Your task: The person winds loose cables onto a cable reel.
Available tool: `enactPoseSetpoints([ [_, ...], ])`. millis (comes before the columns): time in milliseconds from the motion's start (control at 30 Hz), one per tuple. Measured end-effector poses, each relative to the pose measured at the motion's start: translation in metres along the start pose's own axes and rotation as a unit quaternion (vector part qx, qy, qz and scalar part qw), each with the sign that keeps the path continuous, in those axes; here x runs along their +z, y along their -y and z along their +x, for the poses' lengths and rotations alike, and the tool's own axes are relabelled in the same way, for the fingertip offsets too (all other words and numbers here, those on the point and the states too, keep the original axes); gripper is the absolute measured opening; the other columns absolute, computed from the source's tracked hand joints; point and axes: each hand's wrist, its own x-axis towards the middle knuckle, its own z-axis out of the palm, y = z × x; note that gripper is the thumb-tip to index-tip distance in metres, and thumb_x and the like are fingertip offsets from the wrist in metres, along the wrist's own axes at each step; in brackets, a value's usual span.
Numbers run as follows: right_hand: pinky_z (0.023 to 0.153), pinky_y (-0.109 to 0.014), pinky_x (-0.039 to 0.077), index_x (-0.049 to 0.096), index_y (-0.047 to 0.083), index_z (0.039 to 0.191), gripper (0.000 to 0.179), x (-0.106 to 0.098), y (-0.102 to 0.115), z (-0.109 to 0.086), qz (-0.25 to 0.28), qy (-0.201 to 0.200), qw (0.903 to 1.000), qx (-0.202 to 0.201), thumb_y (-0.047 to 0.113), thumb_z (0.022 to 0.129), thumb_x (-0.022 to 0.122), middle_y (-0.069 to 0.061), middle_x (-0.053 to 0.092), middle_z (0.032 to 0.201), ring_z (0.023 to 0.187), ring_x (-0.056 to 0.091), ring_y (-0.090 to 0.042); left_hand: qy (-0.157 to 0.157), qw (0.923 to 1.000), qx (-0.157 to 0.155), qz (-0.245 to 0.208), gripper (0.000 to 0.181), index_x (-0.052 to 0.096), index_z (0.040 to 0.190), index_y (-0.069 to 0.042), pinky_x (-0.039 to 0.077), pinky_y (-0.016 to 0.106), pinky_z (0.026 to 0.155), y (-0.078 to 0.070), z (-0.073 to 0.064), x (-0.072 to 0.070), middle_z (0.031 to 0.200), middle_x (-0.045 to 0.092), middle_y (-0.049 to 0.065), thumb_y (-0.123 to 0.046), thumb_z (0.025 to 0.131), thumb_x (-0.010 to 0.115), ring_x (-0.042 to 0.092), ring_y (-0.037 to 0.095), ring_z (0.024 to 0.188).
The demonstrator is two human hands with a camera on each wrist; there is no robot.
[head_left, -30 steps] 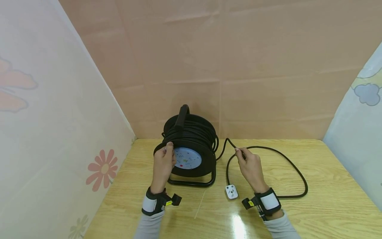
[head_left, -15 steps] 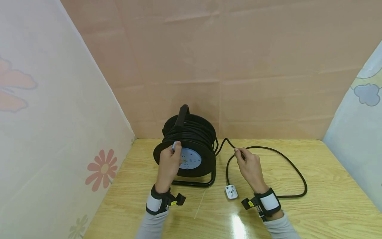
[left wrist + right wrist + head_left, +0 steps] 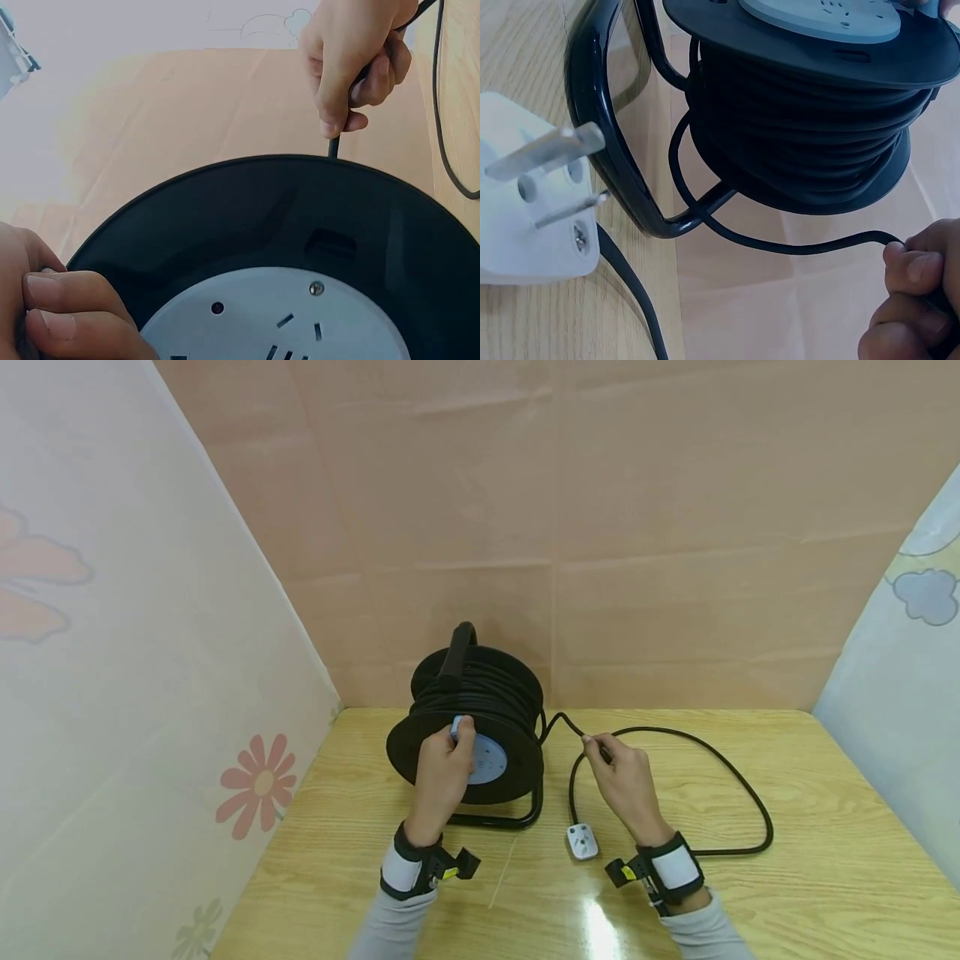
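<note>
A black cable reel (image 3: 408, 750) stands on the table, wound with black cable; its front carries a pale blue socket panel (image 3: 247, 322). My left hand (image 3: 444, 768) grips a light blue crank knob (image 3: 456, 724) near the upper part of the panel. In the left wrist view the curled fingers (image 3: 82, 307) of that hand hide most of the knob. To the right of the reel, my right hand (image 3: 624, 781) pinches the loose cable (image 3: 795, 248) between thumb and fingers. The cable bends from the drum up to this hand. A white three-pin plug (image 3: 582, 842) lies pins up nearby.
The reel's tubular frame (image 3: 592, 97) rests on the wooden table (image 3: 525, 910), and its carrying handle (image 3: 454, 656) rises above the drum. A wide loop of cable (image 3: 750, 785) spreads right of my right hand. A brown papered wall (image 3: 637, 568) stands close behind.
My left hand has carried the crank knob rightward along the upper part of the reel's face. My right hand has shifted slightly left with the cable, whose bend by the reel sits lower.
</note>
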Motion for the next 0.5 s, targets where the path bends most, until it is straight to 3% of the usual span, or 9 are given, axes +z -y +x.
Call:
enactPoseSetpoints([
  [500,0.038,-0.023,0.027,0.070,0.006,0.093,0.026,0.003,0.004,-0.001,0.002,0.017,0.9998,0.009,0.025,0.100,0.054,0.006,0.049,0.055,0.038,0.033,-0.008,0.014,0.9997,0.016,-0.010,0.059,0.041,0.057,-0.011,0.027,0.025,0.039,0.001,-0.003,0.014,0.047,0.042,0.001,-0.048,0.103,0.038,0.036,0.017,0.039],
])
